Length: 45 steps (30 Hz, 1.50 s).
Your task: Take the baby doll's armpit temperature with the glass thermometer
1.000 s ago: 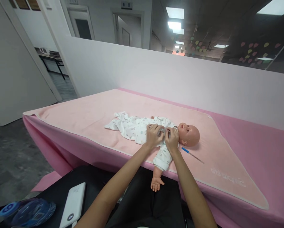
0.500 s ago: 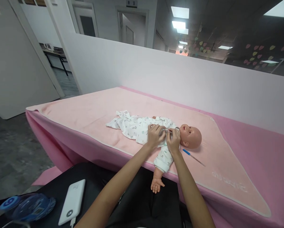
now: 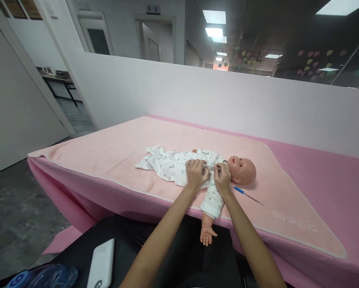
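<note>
Above the chest of a bald, tan baby doll in white printed clothes (image 3: 173, 165), your left hand (image 3: 196, 173) and right hand (image 3: 222, 177) work close together, fingertips apparently pinched on opposite ends of a small, thin, pale piece (image 3: 210, 165), too small to identify. The doll lies on its back on a pale pink cloth mat (image 3: 116, 148), head to your right, its near arm hanging over the edge between your forearms. A light, level pinch should serve best: such a slim piece may slip or bend if squeezed, so move both hands slowly, as one. Mind the thin stick with a blue handle (image 3: 240, 191), near your right wrist; a careless nudge could roll it. Both forearms reach forward and converge, the backs of your hands mostly upward, fingers curled inward.
</note>
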### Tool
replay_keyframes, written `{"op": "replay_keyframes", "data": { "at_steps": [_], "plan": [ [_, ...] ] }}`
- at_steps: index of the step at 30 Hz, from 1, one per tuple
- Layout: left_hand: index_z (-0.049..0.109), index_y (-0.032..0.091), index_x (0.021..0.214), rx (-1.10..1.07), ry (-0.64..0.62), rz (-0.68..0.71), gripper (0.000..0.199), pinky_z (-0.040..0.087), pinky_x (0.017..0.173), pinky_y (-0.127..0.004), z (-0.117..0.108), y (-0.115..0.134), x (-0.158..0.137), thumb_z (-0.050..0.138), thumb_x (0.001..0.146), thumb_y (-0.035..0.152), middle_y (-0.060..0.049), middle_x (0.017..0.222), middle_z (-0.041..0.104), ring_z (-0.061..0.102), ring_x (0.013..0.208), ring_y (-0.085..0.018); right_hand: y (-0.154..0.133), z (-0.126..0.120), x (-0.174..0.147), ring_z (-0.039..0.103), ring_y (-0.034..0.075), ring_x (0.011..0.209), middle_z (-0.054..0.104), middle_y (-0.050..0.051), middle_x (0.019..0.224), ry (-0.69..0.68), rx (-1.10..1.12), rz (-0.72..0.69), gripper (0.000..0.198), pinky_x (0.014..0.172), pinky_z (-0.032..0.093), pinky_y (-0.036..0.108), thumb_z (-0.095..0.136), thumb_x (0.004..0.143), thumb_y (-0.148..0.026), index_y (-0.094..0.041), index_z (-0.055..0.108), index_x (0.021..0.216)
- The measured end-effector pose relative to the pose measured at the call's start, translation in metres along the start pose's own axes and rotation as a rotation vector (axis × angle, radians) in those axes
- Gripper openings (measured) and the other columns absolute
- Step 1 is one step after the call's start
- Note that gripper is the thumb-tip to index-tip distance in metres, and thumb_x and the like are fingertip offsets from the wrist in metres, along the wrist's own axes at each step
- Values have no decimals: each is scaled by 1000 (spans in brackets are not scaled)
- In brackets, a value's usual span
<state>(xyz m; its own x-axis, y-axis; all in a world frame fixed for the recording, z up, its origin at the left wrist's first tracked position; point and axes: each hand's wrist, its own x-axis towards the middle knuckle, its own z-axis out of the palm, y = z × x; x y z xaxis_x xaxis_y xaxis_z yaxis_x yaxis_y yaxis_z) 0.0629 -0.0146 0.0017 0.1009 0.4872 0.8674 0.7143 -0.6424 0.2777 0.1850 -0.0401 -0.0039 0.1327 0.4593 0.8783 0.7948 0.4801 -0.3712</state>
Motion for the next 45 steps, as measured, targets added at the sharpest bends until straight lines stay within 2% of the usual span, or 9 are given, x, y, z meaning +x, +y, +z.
{"op": "replay_keyframes", "data": {
  "at_steps": [5,9,14,26,32,36,40,45],
  "plan": [
    [52,20,79,-21,-36,-66,13,30,79,-37,-12,-11,-2,49,67,16,-3,75,58,49,74,-20,-2,-1,0,50,17,71,56,3,72,-10,4,35,13,66,40,29,40,84,-18,-19,51,79],
    [51,20,75,2,-65,-113,8,30,77,-37,-21,-21,-3,48,69,17,-4,75,56,47,76,-21,-1,-1,0,50,17,72,56,4,73,-16,7,44,13,67,40,30,40,85,-18,-19,51,79],
    [48,19,73,5,-64,-148,4,31,75,-35,-22,-24,-2,46,74,17,-5,75,54,45,77,-21,-1,-1,-1,50,17,72,56,4,73,-25,29,52,13,66,41,29,40,85,-19,-19,52,80],
    [49,20,81,-117,-139,-167,14,37,73,-32,-31,-32,-7,37,87,24,-4,81,57,50,78,-19,-2,2,0,50,16,71,55,4,74,-55,26,49,13,66,41,29,39,85,-18,-19,51,79],
    [54,20,90,-63,-77,-160,19,37,76,-33,-27,-26,-6,35,88,20,-6,90,58,51,85,-20,-2,5,1,49,17,71,57,4,72,-35,3,20,14,66,40,30,40,85,-16,-19,52,80],
    [56,20,89,5,-18,-152,16,35,77,-35,-27,-25,-4,41,86,25,-6,88,58,51,85,-21,-2,8,0,51,17,73,58,4,73,-20,4,28,14,67,40,30,40,85,-17,-19,53,81],
    [57,20,89,67,-28,-107,14,34,76,-35,-26,-28,-4,52,79,28,-6,86,58,51,83,-21,-3,10,1,51,17,74,58,4,73,-22,4,46,15,67,40,30,39,85,-17,-19,54,82],
    [59,20,85,127,-21,-110,12,32,76,-35,-23,-31,-5,49,80,25,-5,81,58,52,80,-20,-5,11,2,50,18,74,59,5,73,-30,-6,53,16,69,39,30,38,85,-17,-18,54,81]
  ]
}}
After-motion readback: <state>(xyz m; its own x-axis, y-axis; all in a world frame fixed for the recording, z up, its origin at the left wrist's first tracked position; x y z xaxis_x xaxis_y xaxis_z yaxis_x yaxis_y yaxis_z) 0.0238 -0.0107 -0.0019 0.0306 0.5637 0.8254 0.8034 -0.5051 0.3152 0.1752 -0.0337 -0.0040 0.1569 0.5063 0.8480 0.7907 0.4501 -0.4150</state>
